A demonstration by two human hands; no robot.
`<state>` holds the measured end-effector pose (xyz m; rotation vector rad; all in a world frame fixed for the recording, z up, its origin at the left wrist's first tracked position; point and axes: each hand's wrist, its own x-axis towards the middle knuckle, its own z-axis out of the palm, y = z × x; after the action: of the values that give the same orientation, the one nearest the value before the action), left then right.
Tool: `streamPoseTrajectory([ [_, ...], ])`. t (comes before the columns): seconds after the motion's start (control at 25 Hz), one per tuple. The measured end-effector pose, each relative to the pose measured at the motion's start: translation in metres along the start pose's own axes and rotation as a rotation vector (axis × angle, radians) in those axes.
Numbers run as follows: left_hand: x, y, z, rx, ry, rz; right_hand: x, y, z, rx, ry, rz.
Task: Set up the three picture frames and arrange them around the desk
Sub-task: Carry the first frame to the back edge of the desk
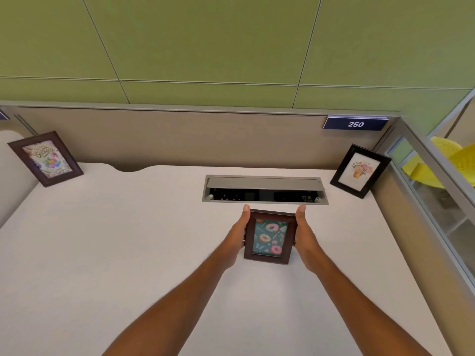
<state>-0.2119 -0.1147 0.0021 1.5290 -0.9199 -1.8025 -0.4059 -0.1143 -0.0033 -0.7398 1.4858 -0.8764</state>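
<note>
Doughnut-print picture in dark brown wooden frame (269, 237) stands mid-desk, just before open grey cable hatch (264, 189). Left hand (240, 233) and right hand (303, 233) clasp its side edges, thumbs at top corners. Brown-framed birthday card picture (45, 159) leans at back left; black-framed flower picture (359, 171) at back right. White desk (128, 240) otherwise bare. Risk, judged: rear stand unseen; if not spread, frame topples on release, perhaps backward into hatch. Readable: "250" on navy plate (355, 123); "Birthday" on left picture, blurred.

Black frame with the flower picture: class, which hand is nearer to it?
Right. The right hand is below-left of the black frame; the left hand is farther left, beyond the doughnut frame.
</note>
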Motion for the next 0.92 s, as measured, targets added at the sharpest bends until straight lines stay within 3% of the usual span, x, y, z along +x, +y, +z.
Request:
streamPoseTrajectory([
  [0.72,0.024,0.078,-0.2,-0.036,0.206,0.168,0.052,-0.091,0.199,-0.02,-0.29,-0.091],
  [0.92,0.049,0.11,-0.245,-0.066,0.166,0.243,0.091,-0.122,0.245,-0.023,-0.338,-0.129],
])
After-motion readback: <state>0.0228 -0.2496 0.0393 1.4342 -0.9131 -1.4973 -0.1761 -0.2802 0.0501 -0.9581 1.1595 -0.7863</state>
